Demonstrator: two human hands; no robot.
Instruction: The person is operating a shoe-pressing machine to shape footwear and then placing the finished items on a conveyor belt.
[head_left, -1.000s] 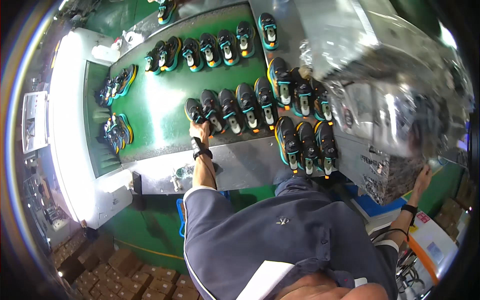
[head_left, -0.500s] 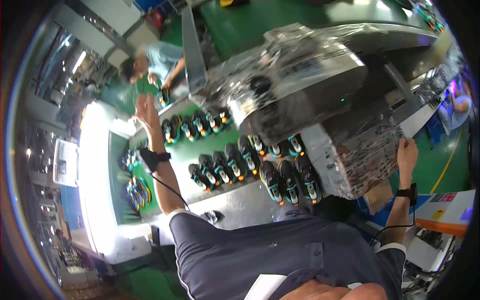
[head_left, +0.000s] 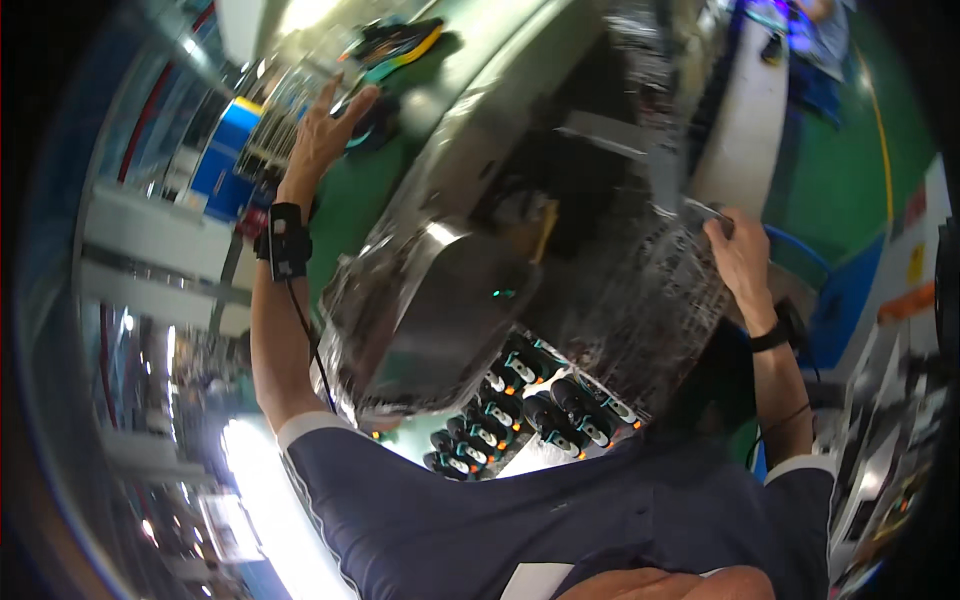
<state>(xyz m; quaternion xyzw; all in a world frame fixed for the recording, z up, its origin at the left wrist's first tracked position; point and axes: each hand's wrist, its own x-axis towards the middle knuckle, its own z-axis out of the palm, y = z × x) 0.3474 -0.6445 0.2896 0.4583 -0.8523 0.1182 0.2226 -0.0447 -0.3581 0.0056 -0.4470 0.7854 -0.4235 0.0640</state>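
My left hand (head_left: 322, 135) is stretched out at the upper left, fingers apart, beside a blurred dark shoe (head_left: 377, 122) with teal on it. Whether it touches that shoe I cannot tell. Past it, a black shoe (head_left: 400, 48) with a yellow and teal sole lies on the green surface. My right hand (head_left: 742, 258) is closed, fingers curled at the edge of a film-wrapped machine (head_left: 620, 290). A thin shiny piece shows at its fingertips; what it grips is not clear. Both wrists wear black bands with cables.
The machine's dark rounded housing (head_left: 435, 315) lies between my arms. Rows of black shoes (head_left: 565, 412) with orange and teal parts stand close to my body. A pale conveyor (head_left: 742, 120) runs at the upper right, with another person (head_left: 825, 45) beyond. A blue panel (head_left: 850, 300) stands at right.
My view has swung toward the machine, and the shoe rows now appear lower. My left hand has reached to the shoes on the green surface; my right hand has shifted along the machine's edge.
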